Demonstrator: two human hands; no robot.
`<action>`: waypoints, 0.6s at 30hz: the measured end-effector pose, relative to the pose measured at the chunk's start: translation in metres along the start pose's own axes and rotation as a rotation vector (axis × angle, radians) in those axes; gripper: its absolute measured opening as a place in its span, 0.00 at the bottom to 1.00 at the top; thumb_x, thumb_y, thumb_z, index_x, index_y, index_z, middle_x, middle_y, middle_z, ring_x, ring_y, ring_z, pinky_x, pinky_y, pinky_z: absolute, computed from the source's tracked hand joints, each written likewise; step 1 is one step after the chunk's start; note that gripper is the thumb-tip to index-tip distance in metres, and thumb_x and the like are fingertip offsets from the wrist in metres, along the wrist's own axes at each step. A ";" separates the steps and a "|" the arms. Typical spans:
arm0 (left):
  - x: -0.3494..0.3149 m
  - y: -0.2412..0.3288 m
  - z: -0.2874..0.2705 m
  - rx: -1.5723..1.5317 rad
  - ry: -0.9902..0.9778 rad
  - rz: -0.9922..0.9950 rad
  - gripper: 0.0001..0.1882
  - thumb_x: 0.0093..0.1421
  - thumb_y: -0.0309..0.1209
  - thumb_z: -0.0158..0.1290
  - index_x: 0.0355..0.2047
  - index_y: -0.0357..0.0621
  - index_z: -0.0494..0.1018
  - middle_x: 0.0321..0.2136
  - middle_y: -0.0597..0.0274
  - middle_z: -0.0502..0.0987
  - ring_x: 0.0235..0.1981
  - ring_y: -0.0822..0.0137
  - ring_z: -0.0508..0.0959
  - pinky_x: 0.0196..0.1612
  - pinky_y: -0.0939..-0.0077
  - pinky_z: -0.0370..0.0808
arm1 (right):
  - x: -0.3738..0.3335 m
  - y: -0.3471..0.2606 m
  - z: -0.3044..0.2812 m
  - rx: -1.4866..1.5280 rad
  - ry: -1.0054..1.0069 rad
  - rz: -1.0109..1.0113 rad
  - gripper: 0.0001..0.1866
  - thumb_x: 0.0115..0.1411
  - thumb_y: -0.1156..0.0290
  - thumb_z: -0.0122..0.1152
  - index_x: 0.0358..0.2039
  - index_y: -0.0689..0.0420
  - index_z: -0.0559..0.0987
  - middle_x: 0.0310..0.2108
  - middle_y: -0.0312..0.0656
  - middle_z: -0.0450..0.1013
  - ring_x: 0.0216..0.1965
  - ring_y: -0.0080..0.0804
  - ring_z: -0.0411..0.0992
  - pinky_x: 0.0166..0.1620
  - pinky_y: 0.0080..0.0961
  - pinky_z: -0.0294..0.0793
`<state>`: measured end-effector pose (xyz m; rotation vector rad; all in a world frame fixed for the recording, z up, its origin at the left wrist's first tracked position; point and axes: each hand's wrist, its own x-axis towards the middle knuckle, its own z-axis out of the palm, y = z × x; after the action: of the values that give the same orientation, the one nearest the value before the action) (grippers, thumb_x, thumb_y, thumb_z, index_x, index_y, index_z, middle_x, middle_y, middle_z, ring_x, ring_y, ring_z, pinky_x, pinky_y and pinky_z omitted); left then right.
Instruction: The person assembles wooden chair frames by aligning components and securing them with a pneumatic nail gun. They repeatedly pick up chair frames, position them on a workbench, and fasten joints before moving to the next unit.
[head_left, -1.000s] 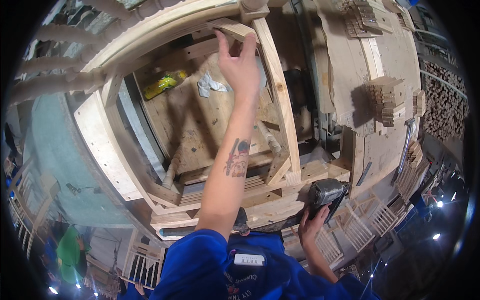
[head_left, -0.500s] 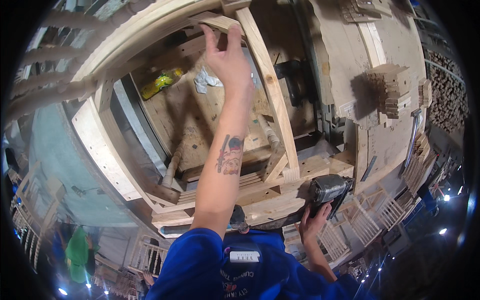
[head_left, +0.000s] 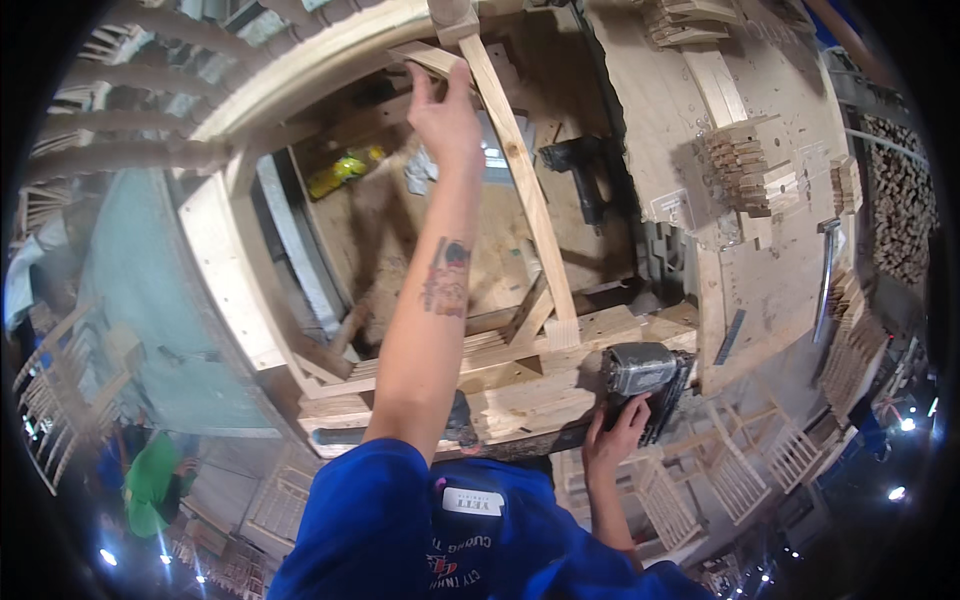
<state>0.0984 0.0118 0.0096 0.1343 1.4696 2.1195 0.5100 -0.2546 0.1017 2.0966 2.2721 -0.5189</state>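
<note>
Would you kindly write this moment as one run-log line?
left hand: pinching wooden block at wooden frame | right hand: on black tool | yellow bottle: lying left of left hand

1. The wooden frame, pale and unpainted, lies on the bench with straight rails and an open middle; a dark knot marks its right rail, and short diagonal braces span its two near corners.
2. The short wooden block, pale with angled ends, sits slantwise at the frame's far right corner, pinched between thumb and fingers of the left hand; whether both ends touch the rails cannot be told.
3. The nail gun, black with a worn grey head, lies on its side by the frame's near right corner, the right hand's fingers against its near side.
</note>
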 end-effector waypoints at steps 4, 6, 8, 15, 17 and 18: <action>0.006 -0.003 -0.008 0.052 0.030 -0.063 0.35 0.67 0.25 0.59 0.71 0.37 0.58 0.54 0.60 0.77 0.48 0.70 0.78 0.52 0.70 0.77 | -0.001 -0.006 -0.006 0.000 0.006 0.004 0.42 0.61 0.71 0.64 0.72 0.65 0.56 0.56 0.64 0.66 0.53 0.64 0.68 0.55 0.46 0.69; 0.004 -0.002 0.010 -0.080 0.152 -0.099 0.36 0.67 0.26 0.60 0.72 0.39 0.58 0.56 0.60 0.77 0.49 0.69 0.78 0.52 0.69 0.77 | 0.006 0.002 -0.005 0.005 0.000 -0.032 0.42 0.61 0.71 0.64 0.72 0.65 0.56 0.56 0.63 0.66 0.53 0.64 0.68 0.55 0.46 0.69; 0.000 -0.004 0.016 -0.143 0.208 -0.135 0.37 0.67 0.27 0.59 0.73 0.41 0.56 0.56 0.61 0.76 0.51 0.69 0.77 0.52 0.69 0.77 | 0.001 0.001 -0.004 -0.002 -0.004 -0.001 0.43 0.61 0.71 0.64 0.73 0.65 0.55 0.56 0.64 0.65 0.53 0.64 0.68 0.55 0.45 0.69; 0.005 -0.013 0.000 -0.077 0.084 -0.091 0.31 0.68 0.30 0.60 0.69 0.41 0.64 0.50 0.64 0.79 0.47 0.71 0.78 0.51 0.71 0.77 | 0.002 0.003 -0.004 0.009 -0.006 0.000 0.44 0.61 0.70 0.65 0.73 0.66 0.54 0.57 0.65 0.64 0.54 0.66 0.67 0.56 0.46 0.69; 0.017 -0.021 -0.025 -0.183 0.066 -0.149 0.21 0.68 0.32 0.61 0.59 0.40 0.74 0.42 0.68 0.80 0.38 0.73 0.79 0.42 0.77 0.76 | 0.000 -0.002 -0.002 0.004 0.004 0.032 0.44 0.60 0.71 0.66 0.73 0.65 0.56 0.55 0.63 0.67 0.55 0.62 0.69 0.58 0.43 0.69; 0.024 -0.014 -0.034 -0.190 0.072 -0.245 0.16 0.66 0.34 0.64 0.49 0.39 0.77 0.36 0.69 0.78 0.33 0.73 0.78 0.35 0.81 0.72 | -0.001 -0.003 0.000 0.080 0.052 0.087 0.45 0.58 0.70 0.68 0.72 0.65 0.57 0.55 0.62 0.68 0.55 0.61 0.69 0.57 0.43 0.70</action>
<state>0.0709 -0.0012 -0.0219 -0.1855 1.2441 2.0653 0.5072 -0.2560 0.1029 2.2599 2.2095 -0.5675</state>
